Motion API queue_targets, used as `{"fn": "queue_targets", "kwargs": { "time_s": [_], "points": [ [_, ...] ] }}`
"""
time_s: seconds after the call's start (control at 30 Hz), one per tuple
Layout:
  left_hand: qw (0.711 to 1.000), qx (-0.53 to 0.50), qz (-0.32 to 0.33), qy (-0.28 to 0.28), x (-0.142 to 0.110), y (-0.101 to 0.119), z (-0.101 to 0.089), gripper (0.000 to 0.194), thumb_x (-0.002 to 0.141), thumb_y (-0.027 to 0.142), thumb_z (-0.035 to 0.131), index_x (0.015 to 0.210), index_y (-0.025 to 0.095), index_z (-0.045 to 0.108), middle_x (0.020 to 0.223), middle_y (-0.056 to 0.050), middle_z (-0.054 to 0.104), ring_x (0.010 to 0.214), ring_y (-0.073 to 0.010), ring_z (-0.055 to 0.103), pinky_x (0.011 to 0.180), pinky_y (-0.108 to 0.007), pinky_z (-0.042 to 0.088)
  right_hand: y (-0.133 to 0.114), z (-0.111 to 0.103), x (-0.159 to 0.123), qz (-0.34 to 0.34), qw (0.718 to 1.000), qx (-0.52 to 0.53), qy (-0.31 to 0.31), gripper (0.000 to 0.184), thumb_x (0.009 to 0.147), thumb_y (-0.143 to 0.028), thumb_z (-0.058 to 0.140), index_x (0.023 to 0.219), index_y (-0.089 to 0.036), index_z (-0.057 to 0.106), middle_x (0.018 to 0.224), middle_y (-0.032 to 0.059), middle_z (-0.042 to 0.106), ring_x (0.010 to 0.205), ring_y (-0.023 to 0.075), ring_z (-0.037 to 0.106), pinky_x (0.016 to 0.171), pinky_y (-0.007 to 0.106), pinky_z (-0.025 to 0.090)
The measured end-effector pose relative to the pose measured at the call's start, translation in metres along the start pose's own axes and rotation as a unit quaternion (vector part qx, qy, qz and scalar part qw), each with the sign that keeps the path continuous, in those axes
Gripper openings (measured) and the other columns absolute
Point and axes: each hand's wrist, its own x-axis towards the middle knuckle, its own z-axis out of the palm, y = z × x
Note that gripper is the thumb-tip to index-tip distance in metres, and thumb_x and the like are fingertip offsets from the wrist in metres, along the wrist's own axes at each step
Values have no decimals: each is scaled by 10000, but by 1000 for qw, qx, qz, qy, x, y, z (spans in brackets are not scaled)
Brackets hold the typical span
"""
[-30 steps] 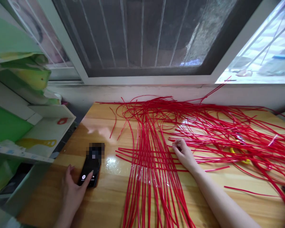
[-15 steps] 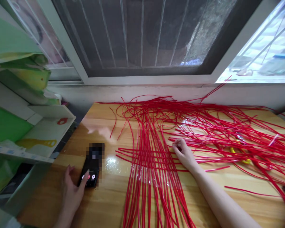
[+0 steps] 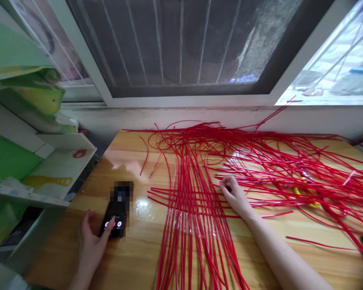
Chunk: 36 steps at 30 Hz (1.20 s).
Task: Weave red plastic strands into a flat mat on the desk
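A dark smartphone (image 3: 116, 219), partly pixelated, lies on the table with round call buttons on its lit screen. My left hand (image 3: 92, 243) rests beside it, fingers apart, and the thumb touches the lower screen. Red plastic strands (image 3: 181, 249) run lengthwise down the middle of the table, with several shorter ones woven across them. Clear tape (image 3: 196, 225) lies over the lengthwise strands just below the crossing. At the right side of the weave, my right hand (image 3: 232, 193) is closed in a pinch on what looks like a red strand; its lower fingers are curled.
A tangle of loose red strands (image 3: 278, 165) covers the back and right of the wooden table (image 3: 124, 161). Among them lies a yellow-handled tool (image 3: 313, 203), partly covered. Behind the table is a barred window (image 3: 181, 52). A shelf (image 3: 57, 169) stands at the left.
My left thumb has shifted slightly up and right on the phone screen, over the red button. My right hand and the strands look unmoved.
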Motion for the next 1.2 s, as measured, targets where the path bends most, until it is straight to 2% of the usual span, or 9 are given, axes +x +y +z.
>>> {"fn": "queue_targets", "kwargs": {
  "time_s": [0.23,0.53,0.7,0.83,0.93,1.03,1.13,1.2],
  "points": [
    [999,32,20,2,2,4,-1,895,572,601,568,1285,125,308,1180,-142,444,1128,-297,403,973,-460,316,-3,0,0,0,1000,2,1,132,794,-331,424,834,-219,367,613,-32,485,537,130,466,540,249,376],
    [999,26,21,4,3,-6,3,891,580,594,568,1287,124,300,1184,-143,436,1124,-291,406,972,-448,317,-3,-1,-1,-3,1000,-3,4,140,796,-351,418,833,-224,371,615,-29,496,540,141,478,538,258,376],
    [999,46,27,9,4,2,0,908,566,624,547,1276,108,316,1166,-152,446,1118,-309,412,960,-468,328,-3,-1,0,0,1000,-2,0,138,792,-347,424,824,-225,370,594,-38,487,516,133,460,527,252,367],
    [996,80,43,10,3,12,-1,981,491,622,598,1271,95,321,1152,-156,460,1102,-332,417,939,-478,341,-2,0,0,-1,1000,5,-2,125,790,-330,427,832,-225,373,608,-34,490,537,133,467,545,250,376],
    [995,96,38,5,1,13,-2,976,498,594,617,1284,110,301,1177,-151,447,1124,-335,396,946,-487,328,-1,0,0,0,1000,8,-3,128,789,-329,428,833,-223,371,626,-27,496,548,135,476,549,252,379],
    [999,41,12,2,1,9,-2,887,581,579,573,1291,131,285,1210,-137,421,1153,-309,379,984,-473,295,-2,0,-1,1,1000,4,0,130,787,-328,428,832,-223,366,626,-28,494,540,134,470,540,251,373],
    [998,-52,-46,8,4,5,-3,739,676,551,499,1270,151,313,1205,-122,428,1143,-276,402,995,-447,301,-2,0,0,-1,1000,5,2,125,784,-323,427,832,-223,368,620,-29,491,542,136,468,539,251,373],
    [993,-90,-75,21,5,8,-4,693,690,535,498,1249,156,343,1185,-118,446,1120,-270,425,987,-442,318,-2,0,0,-2,1000,7,2,122,783,-322,427,831,-224,372,607,-33,488,536,135,465,539,249,373]
  ]
}}
